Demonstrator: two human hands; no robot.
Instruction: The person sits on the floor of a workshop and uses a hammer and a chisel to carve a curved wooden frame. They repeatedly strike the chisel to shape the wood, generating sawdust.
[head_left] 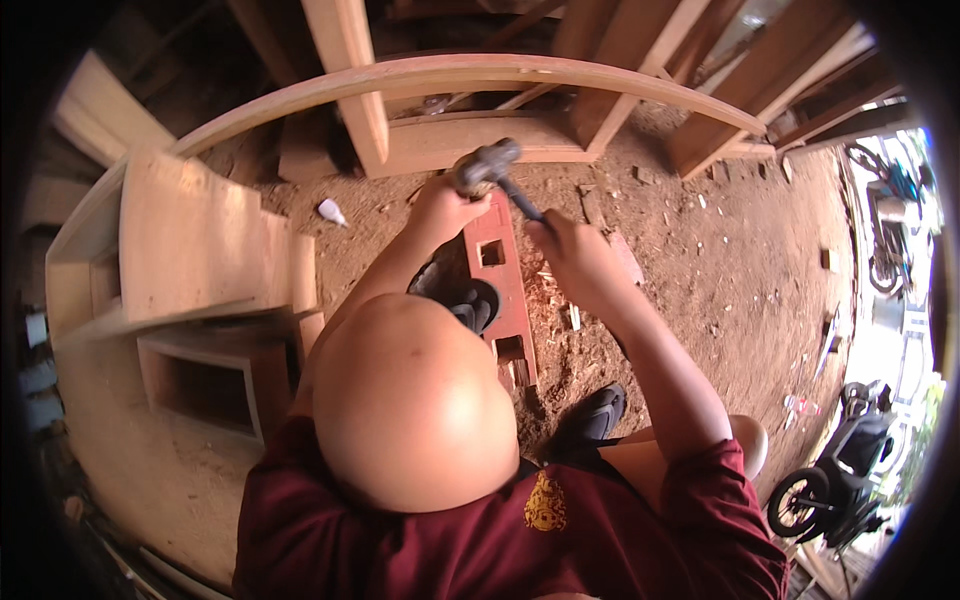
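Observation:
My right hand (580, 258) is closed round the dark handle of a hammer (492, 165), whose metal head is over my left fist. Close under that head, my left hand (445, 213) is closed on something upright, mostly hidden by the hammer. Beneath both hands lies a reddish wooden beam (510, 295) with rectangular holes cut through it, one near the middle and one at the near end. My left foot (480, 305), in dark footwear, is against the beam's left side. Pale wood chips (560, 310) are scattered along its right side.
Wooden frames (450, 70) stand across the far side. A pale wooden piece of furniture (190, 235) is at the left, above an open box (205, 385). A small white bottle (332, 212) lies on the dirt floor. Motorcycles (835, 465) are parked at the right.

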